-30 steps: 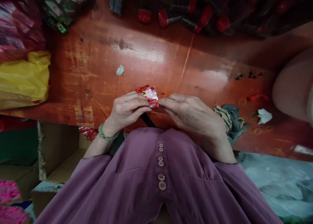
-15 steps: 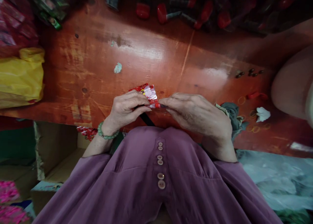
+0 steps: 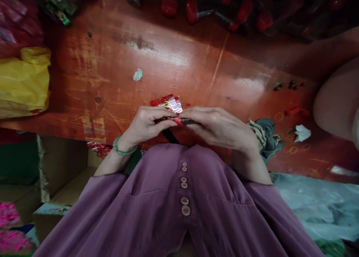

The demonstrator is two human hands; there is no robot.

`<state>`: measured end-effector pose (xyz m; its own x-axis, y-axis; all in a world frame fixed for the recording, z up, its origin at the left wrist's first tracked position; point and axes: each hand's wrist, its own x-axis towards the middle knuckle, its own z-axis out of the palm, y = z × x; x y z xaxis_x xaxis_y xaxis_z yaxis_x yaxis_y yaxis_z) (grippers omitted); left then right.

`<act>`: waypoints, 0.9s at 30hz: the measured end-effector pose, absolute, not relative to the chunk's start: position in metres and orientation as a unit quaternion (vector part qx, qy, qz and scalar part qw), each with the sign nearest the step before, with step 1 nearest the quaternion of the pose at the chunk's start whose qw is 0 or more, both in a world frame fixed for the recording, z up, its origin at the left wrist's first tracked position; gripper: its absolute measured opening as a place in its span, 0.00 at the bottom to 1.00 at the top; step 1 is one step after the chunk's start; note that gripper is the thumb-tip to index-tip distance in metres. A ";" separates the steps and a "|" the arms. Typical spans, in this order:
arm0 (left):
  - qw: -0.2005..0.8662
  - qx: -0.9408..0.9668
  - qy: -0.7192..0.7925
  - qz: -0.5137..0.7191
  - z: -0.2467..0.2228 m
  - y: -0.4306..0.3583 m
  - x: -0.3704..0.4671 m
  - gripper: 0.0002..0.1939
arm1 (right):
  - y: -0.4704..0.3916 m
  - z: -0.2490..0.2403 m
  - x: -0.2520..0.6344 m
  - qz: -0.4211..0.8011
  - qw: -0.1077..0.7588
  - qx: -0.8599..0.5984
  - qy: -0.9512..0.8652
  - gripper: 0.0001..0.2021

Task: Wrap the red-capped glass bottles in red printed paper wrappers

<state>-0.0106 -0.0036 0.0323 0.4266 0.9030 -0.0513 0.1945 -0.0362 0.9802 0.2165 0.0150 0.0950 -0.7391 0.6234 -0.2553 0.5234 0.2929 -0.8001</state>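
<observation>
My left hand [image 3: 146, 124] pinches a small red and clear plastic packet [image 3: 168, 103] at the near edge of the red wooden table [image 3: 174, 62]. My right hand [image 3: 221, 128] holds a thin dark stick with a red tip [image 3: 182, 120] and its red end meets the packet's lower edge. Both hands touch at the fingertips just above my purple buttoned shirt. A green bead bracelet [image 3: 123, 150] circles my left wrist.
A yellow plastic bag [image 3: 24, 81] lies at the table's left edge under red packets. Several red-capped sticks [image 3: 193, 10] lie along the far side. A crumpled grey cloth [image 3: 266, 132], rubber bands and a white scrap sit at right. Cardboard boxes [image 3: 58, 167] stand below left.
The packet's flap has turned flatter and more upright in my left hand. My right fingers have pushed the stick's red tip further under the packet. The view shifted slightly.
</observation>
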 end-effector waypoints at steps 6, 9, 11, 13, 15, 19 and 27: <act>0.671 0.423 0.497 0.353 0.034 -0.006 -0.008 0.19 | 0.009 0.067 0.223 0.664 0.228 -0.415 -0.579 0.13; 0.747 0.308 0.453 0.377 0.036 -0.008 -0.005 0.28 | 0.002 0.054 0.221 0.718 0.278 -0.424 -0.477 0.14; 0.770 0.268 0.433 0.383 0.038 -0.010 -0.002 0.26 | -0.002 0.047 0.218 0.740 0.304 -0.411 -0.437 0.14; 0.775 0.243 0.436 0.388 0.040 -0.012 0.004 0.20 | -0.004 0.042 0.216 0.754 0.319 -0.400 -0.412 0.14; 0.769 0.220 0.453 0.393 0.040 -0.014 0.010 0.17 | -0.006 0.039 0.215 0.754 0.332 -0.401 -0.400 0.14; 0.746 0.221 0.489 0.395 0.039 -0.016 0.019 0.14 | -0.009 0.040 0.217 0.739 0.335 -0.414 -0.412 0.16; 0.779 0.199 0.464 0.371 0.041 -0.019 0.020 0.18 | -0.015 0.039 0.218 0.726 0.371 -0.421 -0.396 0.14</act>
<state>0.0200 -0.0191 0.0414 0.2939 0.7627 -0.5761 -0.3930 0.6458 0.6545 0.2185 -0.0146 0.0386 -0.3690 0.8734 -0.3178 -0.2050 -0.4099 -0.8888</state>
